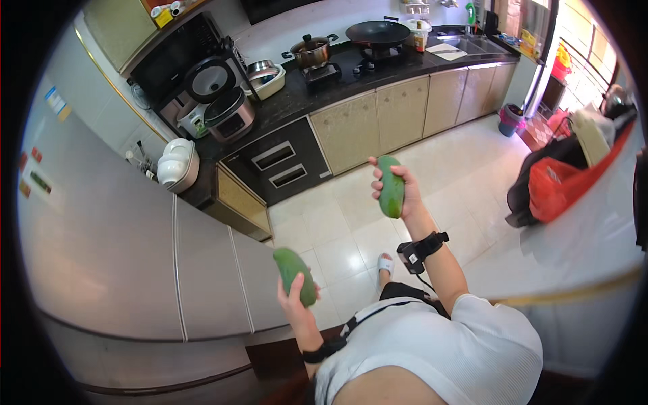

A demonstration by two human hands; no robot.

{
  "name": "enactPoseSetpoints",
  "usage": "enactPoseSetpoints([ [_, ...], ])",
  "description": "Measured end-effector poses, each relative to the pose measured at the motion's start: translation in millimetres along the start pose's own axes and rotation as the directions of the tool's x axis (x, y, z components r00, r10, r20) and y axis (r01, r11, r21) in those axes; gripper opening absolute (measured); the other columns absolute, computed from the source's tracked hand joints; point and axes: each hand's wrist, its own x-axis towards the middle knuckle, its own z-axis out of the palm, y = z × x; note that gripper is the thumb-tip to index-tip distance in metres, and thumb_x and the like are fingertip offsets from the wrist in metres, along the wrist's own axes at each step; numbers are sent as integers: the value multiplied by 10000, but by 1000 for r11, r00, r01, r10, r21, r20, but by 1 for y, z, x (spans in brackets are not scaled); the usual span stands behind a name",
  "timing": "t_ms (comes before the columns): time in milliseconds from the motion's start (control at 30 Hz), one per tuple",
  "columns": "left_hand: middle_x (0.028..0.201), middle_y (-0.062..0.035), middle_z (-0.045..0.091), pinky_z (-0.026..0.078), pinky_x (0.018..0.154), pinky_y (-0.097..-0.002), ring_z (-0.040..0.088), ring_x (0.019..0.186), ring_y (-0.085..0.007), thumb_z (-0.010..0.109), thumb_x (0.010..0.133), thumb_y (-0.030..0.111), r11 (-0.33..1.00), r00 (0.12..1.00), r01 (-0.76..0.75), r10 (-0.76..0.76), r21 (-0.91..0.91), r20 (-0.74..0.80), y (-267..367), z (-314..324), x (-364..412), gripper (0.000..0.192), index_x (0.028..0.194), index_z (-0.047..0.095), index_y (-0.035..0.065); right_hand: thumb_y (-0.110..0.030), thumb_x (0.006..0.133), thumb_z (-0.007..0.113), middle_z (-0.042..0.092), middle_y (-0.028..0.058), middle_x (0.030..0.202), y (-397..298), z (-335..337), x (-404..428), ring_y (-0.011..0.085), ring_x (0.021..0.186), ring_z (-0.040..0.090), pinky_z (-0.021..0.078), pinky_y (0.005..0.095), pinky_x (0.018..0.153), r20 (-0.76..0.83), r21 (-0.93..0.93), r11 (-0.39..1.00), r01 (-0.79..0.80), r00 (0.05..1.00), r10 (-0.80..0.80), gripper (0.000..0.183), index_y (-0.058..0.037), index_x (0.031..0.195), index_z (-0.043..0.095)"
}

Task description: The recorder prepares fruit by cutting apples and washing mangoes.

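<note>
My left hand (296, 298) is closed around a green mango (293, 276), with the thumb lying along its near side. Farther forward and to the right, my right hand (409, 185) grips a second green mango (391, 187), its fingers wrapped past the far edge. Both fruits are held in the air above the tiled floor, apart from each other. A black strap is on each wrist, and a small black device (410, 257) sits at the right one.
A grey refrigerator (126, 243) stands close on the left. Ahead runs a black countertop (298, 96) with a rice cooker (230, 116), a lidded pot (310, 53), a wok (377, 33) and a sink (476, 45). A bin (510, 121) and a red bag (549, 187) are at right.
</note>
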Motion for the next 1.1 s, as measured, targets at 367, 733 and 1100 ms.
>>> enactPoseSetpoints([
  [367, 852, -160, 566, 406, 388, -273, 537, 505, -193, 579, 761, 216, 980, 891, 117, -175, 162, 419, -58, 277, 197, 371, 1027, 483, -24, -743, 725, 353, 508, 36, 805, -194, -113, 39, 159, 697, 527, 454, 298, 630, -162, 20, 942, 336, 930, -329, 872, -22, 1213, 400],
  [733, 845, -157, 576, 411, 357, -263, 551, 493, -189, 592, 767, 208, 910, 583, 252, -414, 328, 700, -172, 580, 336, 333, 1000, 500, -10, -324, 821, 539, 537, 48, 787, -398, -265, 38, 182, 669, 544, 467, 316, 610, -670, -357, 754, 552, 412, -618, 315, -81, 1016, 490],
  [1100, 817, -139, 574, 397, 363, -271, 545, 487, -181, 553, 805, 284, 822, 352, 351, -560, 449, 750, -276, 875, 406, 348, 1005, 491, 5, -299, 784, 596, 534, 54, 768, -567, -347, -68, 186, 675, 556, 473, 323, 607, -632, -774, 457, 439, -477, -612, 255, -89, 889, 498],
])
